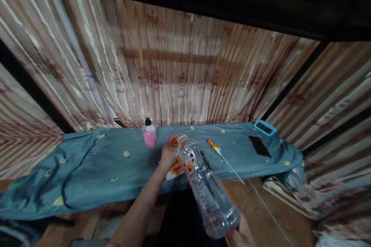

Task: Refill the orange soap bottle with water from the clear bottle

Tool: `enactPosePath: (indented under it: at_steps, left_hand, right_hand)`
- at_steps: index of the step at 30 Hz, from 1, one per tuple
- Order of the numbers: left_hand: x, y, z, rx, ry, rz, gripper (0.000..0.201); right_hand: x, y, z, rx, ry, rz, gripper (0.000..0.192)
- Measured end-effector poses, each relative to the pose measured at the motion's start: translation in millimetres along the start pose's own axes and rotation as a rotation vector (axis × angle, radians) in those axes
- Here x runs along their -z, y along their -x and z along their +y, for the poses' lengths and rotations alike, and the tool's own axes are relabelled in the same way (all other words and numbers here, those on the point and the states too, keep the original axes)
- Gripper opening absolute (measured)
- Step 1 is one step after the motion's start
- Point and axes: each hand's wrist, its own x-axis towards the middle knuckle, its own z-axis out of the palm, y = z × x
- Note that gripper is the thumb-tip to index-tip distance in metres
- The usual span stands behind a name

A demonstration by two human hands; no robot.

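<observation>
My right hand (240, 235) grips the base of a large clear plastic bottle (205, 189) with an orange label, tilted so its open mouth points away toward the table. My left hand (168, 152) reaches forward and holds a small orange object (176, 168) right below the bottle's mouth; what it is stays unclear. Both are over a blue-green cloth (95, 162) that covers a long surface.
On the cloth stand a small pink-labelled bottle with a black cap (149, 133), an orange pump sprayer with a long white tube (222, 154), a dark phone (259, 146) and a turquoise-framed item (264, 127). Striped curtains hang behind. Wooden floor lies below.
</observation>
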Motion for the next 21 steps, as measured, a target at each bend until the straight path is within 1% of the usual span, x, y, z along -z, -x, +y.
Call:
enactPosePath:
  at_steps: [3, 5, 9, 12, 16, 18, 21]
  left_hand:
    - [1.7, 0.7, 4.3, 0.006, 0.011, -0.011, 0.023]
    - [2.3, 1.3, 6.4, 0.008, 0.014, -0.017, 0.025]
    - [0.9, 1.7, 5.2, 0.018, 0.001, -0.013, 0.025]
    - [-0.9, 1.2, 1.8, 0.017, 0.013, 0.0, 0.025]
    - [-0.6, 0.1, -1.6, 0.006, -0.005, 0.0, 0.026]
    - [0.5, -0.5, -2.3, -0.005, -0.018, -0.012, 0.025]
    - [1.9, -1.2, -1.9, -0.005, -0.042, -0.03, 0.024]
  right_hand:
    - [-7.9, -1.0, -5.9, 0.037, -0.017, -0.062, 0.058]
    - [-8.9, -1.1, -7.0, 0.04, -0.022, -0.071, 0.058]
    - [-5.7, 0.3, -5.5, -0.002, -0.039, -0.047, 0.058]
    - [-2.9, 1.4, -3.4, 0.033, -0.056, 0.004, 0.058]
    - [-1.9, 2.9, -3.1, 0.043, -0.033, 0.025, 0.055]
    - [-4.0, 3.3, -5.0, 0.022, -0.017, 0.018, 0.055]
    - [-9.6, 3.0, -9.2, 0.041, 0.01, -0.026, 0.053]
